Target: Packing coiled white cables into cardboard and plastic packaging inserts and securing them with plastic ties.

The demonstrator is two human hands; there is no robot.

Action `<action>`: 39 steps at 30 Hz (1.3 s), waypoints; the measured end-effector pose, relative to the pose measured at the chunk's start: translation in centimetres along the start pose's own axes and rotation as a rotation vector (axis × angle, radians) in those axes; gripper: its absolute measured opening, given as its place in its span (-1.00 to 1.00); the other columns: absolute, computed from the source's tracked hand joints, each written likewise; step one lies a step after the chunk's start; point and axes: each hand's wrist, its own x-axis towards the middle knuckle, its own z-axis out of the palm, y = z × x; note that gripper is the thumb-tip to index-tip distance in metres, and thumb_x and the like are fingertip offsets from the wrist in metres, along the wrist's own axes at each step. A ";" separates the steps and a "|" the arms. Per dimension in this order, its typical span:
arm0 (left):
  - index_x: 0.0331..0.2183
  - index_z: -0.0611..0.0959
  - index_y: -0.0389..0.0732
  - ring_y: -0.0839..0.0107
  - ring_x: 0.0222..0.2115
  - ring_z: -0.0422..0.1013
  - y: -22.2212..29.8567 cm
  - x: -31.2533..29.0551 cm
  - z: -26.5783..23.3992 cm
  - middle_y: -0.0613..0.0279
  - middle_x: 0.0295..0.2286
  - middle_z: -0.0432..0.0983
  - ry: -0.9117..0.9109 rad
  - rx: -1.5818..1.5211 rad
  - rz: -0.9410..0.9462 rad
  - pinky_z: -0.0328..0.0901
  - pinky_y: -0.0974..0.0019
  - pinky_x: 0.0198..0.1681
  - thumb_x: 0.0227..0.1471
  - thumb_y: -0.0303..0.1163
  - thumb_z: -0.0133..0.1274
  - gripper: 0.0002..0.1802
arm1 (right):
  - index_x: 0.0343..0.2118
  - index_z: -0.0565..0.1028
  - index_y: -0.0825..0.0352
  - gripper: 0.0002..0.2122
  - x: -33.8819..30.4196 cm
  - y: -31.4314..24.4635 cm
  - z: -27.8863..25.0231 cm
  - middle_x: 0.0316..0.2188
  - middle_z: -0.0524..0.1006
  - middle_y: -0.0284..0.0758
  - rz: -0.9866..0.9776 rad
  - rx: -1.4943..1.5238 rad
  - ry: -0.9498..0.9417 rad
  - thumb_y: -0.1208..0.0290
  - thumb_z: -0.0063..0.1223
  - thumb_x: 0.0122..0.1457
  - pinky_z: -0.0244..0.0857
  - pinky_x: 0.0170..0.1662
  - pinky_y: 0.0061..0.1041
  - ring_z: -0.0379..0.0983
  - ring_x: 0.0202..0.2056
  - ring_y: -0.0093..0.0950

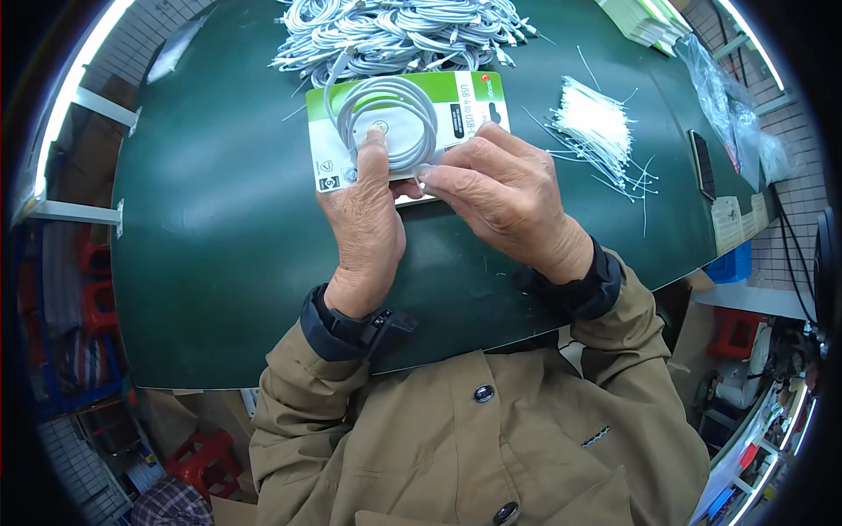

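**Two hands press a coiled white cable onto a packaging card**

A coiled white cable point(388, 118) lies flat on a white and green packaging card point(465, 101), which rests on a dark green table point(219, 219), a little beyond the middle of the view. The left hand point(367, 219) reaches up from the near edge, its fingers mostly extended, one fingertip pressing inside the loop of the coil while the rest of the hand rests on the card's near edge. The right hand point(504, 197) comes in from the right, fingers curled and pinched together at the card's near right corner, touching the coil's edge; what exactly the fingertips grip is hidden.

Just beyond the card, at the far edge of the table, sits a large heap of white cables point(403, 35). To the right, well apart from the card, lies a loose bundle of thin white ties point(596, 123). Both forearms wear tan jacket sleeves point(614, 342) with dark cuffs.
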 end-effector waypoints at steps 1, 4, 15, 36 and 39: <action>-0.01 0.49 -0.31 0.49 -0.43 0.55 -0.2 -0.1 0.0 0.15 -0.26 0.59 0.007 0.005 -0.020 0.42 0.48 -0.57 0.28 -0.42 0.05 -0.71 | -0.32 0.61 0.26 -0.70 -0.1 0.0 0.1 -0.44 0.56 -0.40 0.001 0.000 -0.007 0.62 0.40 -0.19 0.38 -0.48 -0.44 0.50 -0.46 -0.40; 0.00 0.49 -0.32 0.49 -0.38 0.55 -0.9 -0.1 0.1 0.16 -0.24 0.58 0.032 0.002 -0.035 0.45 0.47 -0.49 0.27 -0.43 0.05 -0.70 | -0.32 0.61 0.26 -0.72 -0.3 -0.1 0.7 -0.44 0.56 -0.42 -0.001 -0.045 0.005 0.57 0.37 -0.18 0.37 -0.47 -0.44 0.50 -0.46 -0.42; 0.04 0.46 -0.28 0.47 -0.23 0.54 -2.3 0.1 -0.5 0.21 -0.15 0.54 0.004 0.143 0.152 0.50 0.41 -0.26 0.26 -0.47 0.07 -0.66 | -0.34 0.60 0.29 -0.78 -0.5 -0.9 1.5 -0.41 0.57 -0.39 -0.027 -0.092 -0.006 0.55 0.31 -0.13 0.39 -0.42 -0.44 0.53 -0.45 -0.41; -0.09 0.60 -0.37 0.55 -0.36 0.53 -2.1 -0.7 -0.7 0.24 -0.30 0.60 0.020 0.128 0.040 0.46 0.43 -0.39 0.24 -0.40 0.16 -0.72 | -0.33 0.58 0.30 -0.81 -0.8 -0.2 2.1 -0.29 0.57 -0.34 0.096 0.006 0.073 0.61 0.31 -0.03 0.48 -0.43 -0.43 0.57 -0.41 -0.36; -0.09 0.60 -0.37 0.56 -0.37 0.53 -1.8 -0.9 -0.5 0.26 -0.32 0.60 0.016 0.142 -0.017 0.46 0.43 -0.38 0.24 -0.40 0.15 -0.72 | -0.33 0.55 0.30 -0.82 -0.8 -0.4 2.0 -0.28 0.56 -0.33 0.128 -0.015 0.009 0.61 0.30 -0.01 0.49 -0.43 -0.40 0.58 -0.41 -0.33</action>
